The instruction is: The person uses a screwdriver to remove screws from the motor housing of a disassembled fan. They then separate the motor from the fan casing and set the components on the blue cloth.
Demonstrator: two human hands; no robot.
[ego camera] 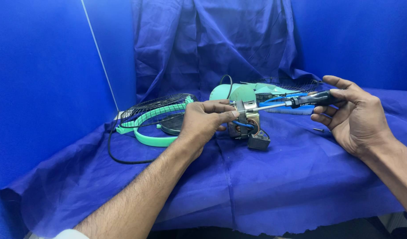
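Blue cloth (265, 177) drapes the worktop and the wall behind it, where a small fan motor (244, 124) with copper windings and blue wires sits upright near the middle. The left hand (202, 121) is closed on the motor's near side, fingers curled over its metal frame. The right hand (354, 116) grips a black-handled screwdriver (296, 102), thumb and fingers loosely wrapped round the handle, the shaft lying level with its tip at the top of the motor. A small black block (259, 141) on a wire rests just beside the motor's base. Behind the left hand lie a wire fan guard (157, 108) with a mint-green rim and a black cord (117, 152); a mint-green fan housing (232, 91) lies behind the motor. A loose screw (318, 130) rests on the cloth below the right hand.
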